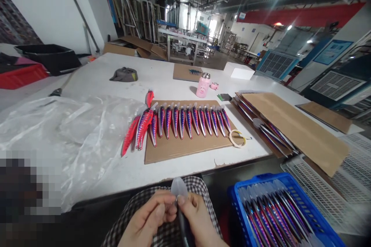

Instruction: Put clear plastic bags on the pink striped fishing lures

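Over my lap, my right hand grips a dark-backed fishing lure with its clear diving lip pointing up. My left hand is closed beside it, fingertips pinched at the base of the lip. What is between those fingertips is too small to make out. On the table ahead, a row of red, purple and silver lures lies across a cardboard sheet. Several redder lures lie piled at its left end. A pale ring of cord or tape rests on the sheet's right corner.
At my right stands a blue basket full of lures. Stacked cardboard with lures between layers covers the table's right side. Clear plastic sheeting spreads at left. A pink bottle, a grey cap and a white box stand farther back.
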Motion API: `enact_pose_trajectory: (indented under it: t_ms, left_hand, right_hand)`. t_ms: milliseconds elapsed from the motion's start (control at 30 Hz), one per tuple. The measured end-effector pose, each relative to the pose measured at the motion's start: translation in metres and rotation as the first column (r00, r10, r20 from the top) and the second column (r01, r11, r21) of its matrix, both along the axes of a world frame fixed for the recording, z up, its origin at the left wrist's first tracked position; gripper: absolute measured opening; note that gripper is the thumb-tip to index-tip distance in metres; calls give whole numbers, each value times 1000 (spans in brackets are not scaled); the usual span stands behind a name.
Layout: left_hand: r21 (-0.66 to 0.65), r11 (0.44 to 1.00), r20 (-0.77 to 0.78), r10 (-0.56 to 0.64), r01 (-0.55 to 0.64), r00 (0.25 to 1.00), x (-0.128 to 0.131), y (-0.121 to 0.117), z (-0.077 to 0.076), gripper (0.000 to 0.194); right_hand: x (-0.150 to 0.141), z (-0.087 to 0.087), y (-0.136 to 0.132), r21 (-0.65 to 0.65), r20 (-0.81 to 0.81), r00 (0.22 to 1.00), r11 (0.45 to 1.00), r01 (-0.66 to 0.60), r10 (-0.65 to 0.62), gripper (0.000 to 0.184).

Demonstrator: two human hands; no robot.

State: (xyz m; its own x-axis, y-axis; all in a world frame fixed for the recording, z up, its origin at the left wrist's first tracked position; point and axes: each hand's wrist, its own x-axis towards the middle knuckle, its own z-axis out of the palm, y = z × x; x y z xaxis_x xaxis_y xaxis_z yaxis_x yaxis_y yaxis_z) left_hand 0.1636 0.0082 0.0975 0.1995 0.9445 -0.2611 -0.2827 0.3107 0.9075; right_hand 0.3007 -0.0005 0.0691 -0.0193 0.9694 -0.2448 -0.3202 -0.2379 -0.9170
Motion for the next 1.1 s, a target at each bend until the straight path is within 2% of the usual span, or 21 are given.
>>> enact_pose_trajectory:
  t_ms: [133,300,400,500,733,867,1100]
  left_hand:
    - [18,996,-110,-88,91,990,-8,7,-14,23]
    - [75,995,-212,-48,65,976,-8,13,-22,8]
    - [74,997,-220,-21,38,975,-6,14,-24,8]
    - [62,995,-239,-56,73,969,-6,15,-27,14]
    - [161,986,-411,32,38,911,-3,12,-21,12]
    - [168,985,-433,52,24,900,-1,10,-19,12]
    - [97,989,-393,-64,111,918,-10,13,-17,11]
  right_hand:
    - [-1,0,-3,27,-46,999,999,-19,20,47]
    - [3,2,-8,73,-56,997,996,-50,54,41]
    - [5,6,-10,95,-38,995,991,-89,93,46]
    - [5,10,-11,103,-6,993,988,-114,116,49]
    - [6,10,-11,154,11,991,979,-136,136,47]
    - [7,6,-13,155,17,991,979,-135,134,46]
    - [9,5,-14,152,16,991,979,-137,136,44]
